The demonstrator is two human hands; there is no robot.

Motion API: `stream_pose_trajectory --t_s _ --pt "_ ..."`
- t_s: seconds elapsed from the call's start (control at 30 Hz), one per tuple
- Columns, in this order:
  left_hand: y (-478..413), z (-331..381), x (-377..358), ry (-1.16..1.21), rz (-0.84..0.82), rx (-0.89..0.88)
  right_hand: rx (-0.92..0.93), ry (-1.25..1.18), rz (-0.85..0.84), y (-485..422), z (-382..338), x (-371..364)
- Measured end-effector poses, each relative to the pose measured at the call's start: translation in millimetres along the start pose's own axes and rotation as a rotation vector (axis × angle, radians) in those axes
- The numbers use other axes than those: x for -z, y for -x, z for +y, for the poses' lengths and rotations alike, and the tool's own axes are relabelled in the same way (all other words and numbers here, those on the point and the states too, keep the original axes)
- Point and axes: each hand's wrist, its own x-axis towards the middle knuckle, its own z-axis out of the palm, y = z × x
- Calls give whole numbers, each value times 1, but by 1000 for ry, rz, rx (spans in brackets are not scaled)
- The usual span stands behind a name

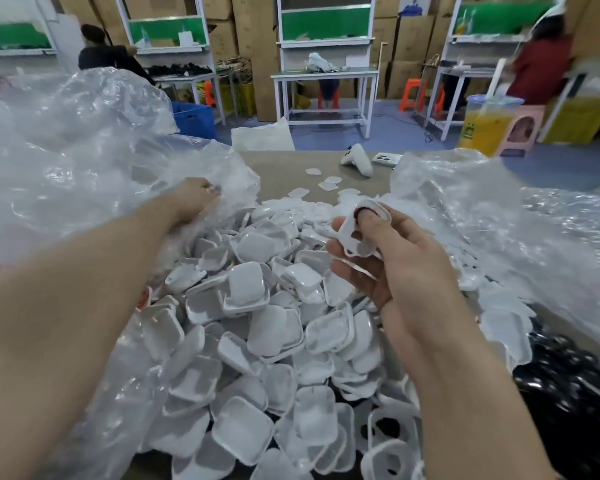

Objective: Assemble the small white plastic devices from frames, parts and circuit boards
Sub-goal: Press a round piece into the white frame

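A big heap of small white plastic shells (257,327) covers the table in front of me. My right hand (388,265) grips a white frame (355,233) with cut-out openings, thumb on its top edge, and a second thin frame sits lower in the curled fingers. My left hand (194,199) reaches far left and clutches the clear plastic bag (84,161) at its edge, fingers partly buried in the film. More white frames with holes (388,441) lie at the bottom right of the heap.
A second clear bag (499,216) lies on the right, with black parts (575,393) below it. A white game-controller-like object (357,161) and a phone (385,159) rest at the table's far edge. Workbenches, cartons and two seated people fill the background.
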Motion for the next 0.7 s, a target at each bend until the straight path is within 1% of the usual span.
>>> stream_pose_trajectory --t_s 0.03,0.1,0.13,0.2,0.23,0.3,0.37,0.4,0.47,0.53,0.57,0.6,0.63,0.67,0.7 --pt "1 3 5 51 11 14 14 -6 11 1 -3 0" --pt "9 13 21 272 82 75 48 -31 49 3 -8 -1" --pt "9 20 31 368 84 91 66 -51 67 5 -12 -2" --pt "19 38 54 507 -29 186 95 -79 81 11 -19 -4" --pt "24 44 66 552 -74 207 106 -81 81 15 -23 -5" --pt "40 50 87 623 -100 225 117 -75 79 27 -27 -7" --pt "59 58 95 792 -112 287 113 -57 82 41 -29 -5" --pt "75 63 93 887 -138 330 105 -43 87 49 -29 -3" --pt "117 66 84 1039 -200 345 95 -4 91 65 -29 2" --pt "175 62 64 1154 -299 309 93 41 93 80 -29 9" --pt "205 58 51 1185 -341 299 89 55 97 88 -29 13" --pt "236 54 37 1193 -347 292 83 64 99 96 -30 18" --pt "265 45 20 1163 -297 260 79 73 93 104 -30 22" --pt "296 35 2 1079 -201 204 73 88 80 112 -30 26" --pt "324 23 -15 943 -86 121 69 111 62 120 -28 30"
